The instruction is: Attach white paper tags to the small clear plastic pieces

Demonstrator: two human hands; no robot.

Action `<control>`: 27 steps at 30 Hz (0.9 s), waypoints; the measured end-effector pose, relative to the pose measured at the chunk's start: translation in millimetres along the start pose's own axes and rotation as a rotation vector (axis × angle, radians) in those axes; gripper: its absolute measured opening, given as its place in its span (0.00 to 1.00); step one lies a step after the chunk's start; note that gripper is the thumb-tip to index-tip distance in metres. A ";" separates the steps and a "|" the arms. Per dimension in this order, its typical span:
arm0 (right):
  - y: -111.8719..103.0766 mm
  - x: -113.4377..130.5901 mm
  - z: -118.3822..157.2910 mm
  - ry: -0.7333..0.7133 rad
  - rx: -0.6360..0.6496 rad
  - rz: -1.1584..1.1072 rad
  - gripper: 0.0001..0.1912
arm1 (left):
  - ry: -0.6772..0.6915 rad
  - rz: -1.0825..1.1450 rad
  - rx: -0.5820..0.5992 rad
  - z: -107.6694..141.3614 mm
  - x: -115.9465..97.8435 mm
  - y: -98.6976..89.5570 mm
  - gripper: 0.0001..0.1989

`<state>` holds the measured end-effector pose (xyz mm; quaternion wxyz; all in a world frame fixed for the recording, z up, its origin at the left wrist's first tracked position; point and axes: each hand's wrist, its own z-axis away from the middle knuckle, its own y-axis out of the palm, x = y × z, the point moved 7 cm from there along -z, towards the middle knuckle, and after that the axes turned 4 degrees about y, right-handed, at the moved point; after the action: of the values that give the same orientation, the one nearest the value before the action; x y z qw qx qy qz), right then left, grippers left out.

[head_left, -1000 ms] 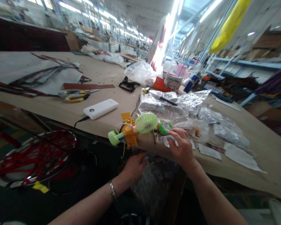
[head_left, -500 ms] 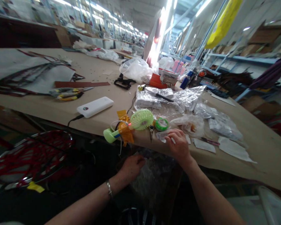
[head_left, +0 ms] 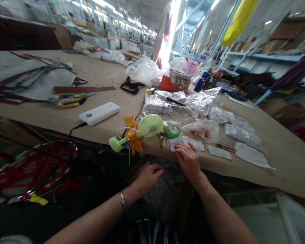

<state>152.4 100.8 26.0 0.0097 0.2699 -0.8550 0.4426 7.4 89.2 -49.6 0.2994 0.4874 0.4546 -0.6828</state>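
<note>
My right hand [head_left: 188, 162] lies at the table's front edge, its fingers stretched out over a small clear plastic packet [head_left: 175, 141] and printed paper slips [head_left: 197, 145]. Lower down, off the table, my left hand [head_left: 148, 177] has its fingers curled, thumb close to the fingertips; whatever is between them is hidden. Beneath it clear plastic bags [head_left: 159, 200] fill a dark space that looks like a box. A green roll of tape [head_left: 173, 130] and a thin metal-tipped tool [head_left: 162, 139] lie just beyond my right hand.
A green handheld fan [head_left: 150, 126] is fixed with orange tape [head_left: 134, 140] at the edge. Leftward are a white power bank [head_left: 100, 113] and pliers [head_left: 68, 100]. Behind stand silver plastic packages [head_left: 165, 101]. A craft knife [head_left: 226, 147] and white paper [head_left: 252, 155] lie right.
My right hand has lowered the small plastic packet onto the paper slips, and its fingers have straightened from a pinch. My left hand has moved slightly right and up.
</note>
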 end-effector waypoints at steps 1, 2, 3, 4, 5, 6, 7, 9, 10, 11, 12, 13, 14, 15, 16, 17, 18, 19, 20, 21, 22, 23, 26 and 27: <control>-0.3 -1.6 0.2 0.007 -0.005 -0.023 0.07 | -0.002 0.023 0.004 -0.6 -1.4 1.9 0.12; -0.4 -3.3 0.4 0.016 -0.010 -0.044 0.07 | -0.006 0.042 0.009 -1.3 -2.6 3.9 0.12; -0.6 -4.8 0.5 0.023 -0.017 -0.062 0.07 | -0.012 0.054 0.014 -2.1 -3.8 5.8 0.11; -0.9 -6.3 0.3 0.027 -0.026 -0.078 0.06 | -0.016 0.063 0.019 -2.9 -5.1 7.6 0.11; -1.3 -7.6 -0.2 0.029 -0.038 -0.090 0.06 | -0.019 0.072 0.023 -3.6 -6.5 9.2 0.10; -1.5 -8.6 -0.8 0.028 -0.045 -0.098 0.06 | -0.020 0.083 0.027 -4.3 -7.8 10.7 0.10; -1.6 -9.3 -1.6 0.025 -0.049 -0.104 0.07 | -0.022 0.094 0.032 -4.9 -8.8 12.3 0.10; -1.6 -9.7 -2.9 0.017 -0.054 -0.113 0.07 | -0.024 0.116 0.048 -5.7 -9.8 15.7 0.09; -1.3 -9.6 -3.3 0.013 -0.053 -0.118 0.06 | -0.023 0.129 0.054 -5.9 -9.6 17.3 0.09; -1.1 -9.4 -3.3 0.010 -0.052 -0.124 0.06 | -0.024 0.143 0.056 -6.1 -8.9 18.7 0.09; -0.8 -9.0 -2.9 0.007 -0.052 -0.132 0.06 | -0.028 0.156 0.055 -6.3 -7.8 19.8 0.09; -0.5 -8.8 -2.3 0.004 -0.051 -0.141 0.06 | -0.034 0.169 0.054 -6.5 -6.4 20.9 0.08; -0.2 -8.7 -1.4 0.000 -0.051 -0.150 0.06 | -0.045 0.183 0.055 -6.8 -5.0 22.1 0.08; 0.0 -8.9 -0.5 -0.004 -0.052 -0.161 0.05 | -0.057 0.198 0.059 -7.0 -4.0 23.4 0.08; 0.1 -9.2 0.3 -0.009 -0.053 -0.171 0.05 | -0.069 0.215 0.065 -7.3 -3.6 24.7 0.08; 0.2 -9.7 1.0 -0.014 -0.052 -0.180 0.05 | -0.082 0.236 0.071 -7.6 -3.9 26.0 0.08; 0.2 -10.1 1.5 -0.022 -0.052 -0.187 0.04 | -0.096 0.262 0.073 -7.9 -4.8 27.0 0.08; 0.2 -10.5 1.8 -0.030 -0.050 -0.192 0.04 | -0.113 0.293 0.071 -8.1 -6.0 27.8 0.07; 0.0 -10.8 2.0 -0.039 -0.048 -0.196 0.03 | -0.130 0.328 0.067 -8.2 -7.7 28.5 0.08; -0.1 -11.0 1.9 -0.048 -0.043 -0.198 0.03 | -0.148 0.366 0.062 -8.3 -9.5 29.3 0.08; -0.1 -11.1 1.8 -0.056 -0.033 -0.198 0.03 | -0.167 0.403 0.056 -8.3 -11.2 30.0 0.08; -0.1 -11.1 1.7 -0.064 -0.022 -0.197 0.02 | -0.183 0.437 0.051 -8.3 -12.9 30.6 0.08; -0.8 -10.9 1.8 -0.084 0.006 -0.199 0.04 | -0.195 0.517 0.040 -8.8 -18.3 31.9 0.08; -1.5 -11.0 2.0 -0.090 0.010 -0.204 0.05 | -0.197 0.538 0.039 -9.1 -19.5 32.3 0.08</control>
<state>163.0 103.6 23.2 0.0150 0.3750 -0.8205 0.4312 45.2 83.7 -43.0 0.5032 0.5276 0.2645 -0.6313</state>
